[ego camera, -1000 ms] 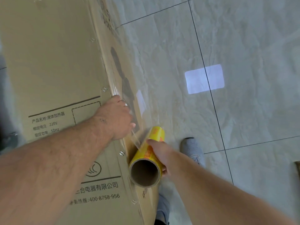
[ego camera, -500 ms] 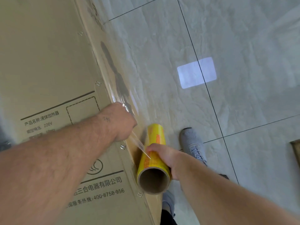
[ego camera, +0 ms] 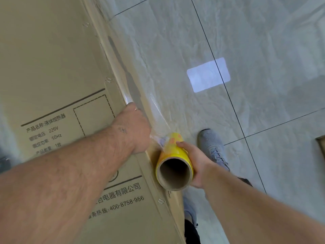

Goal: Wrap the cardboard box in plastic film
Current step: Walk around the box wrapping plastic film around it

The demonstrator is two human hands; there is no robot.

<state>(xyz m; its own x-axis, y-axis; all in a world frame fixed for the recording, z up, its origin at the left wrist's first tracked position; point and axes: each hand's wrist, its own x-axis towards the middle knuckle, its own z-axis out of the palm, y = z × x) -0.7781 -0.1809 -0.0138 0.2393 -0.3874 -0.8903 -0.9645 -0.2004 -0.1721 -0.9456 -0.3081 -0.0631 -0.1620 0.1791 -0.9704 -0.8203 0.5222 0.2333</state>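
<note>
Cardboard box (ego camera: pixel 52 71) runs lengthwise away from the viewer. Left hand (ego camera: pixel 134 128) presses plastic film (ego camera: pixel 156 110) over its edge, fingers hidden. Right hand (ego camera: pixel 194 161) grips the yellow roll (ego camera: pixel 173 164), whose open core faces the camera.

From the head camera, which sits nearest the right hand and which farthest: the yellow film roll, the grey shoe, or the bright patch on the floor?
1. Yellow film roll: gripped in the right hand.
2. Grey shoe: on the floor just beyond the hand.
3. Bright patch: farther out on the tiles.

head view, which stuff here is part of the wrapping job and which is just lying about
Part of the job:
cardboard box
yellow film roll, gripped by the right hand
clear plastic film
left hand, on the box's edge

Just there:
tiled floor
grey shoe
brown object at the right edge
</note>
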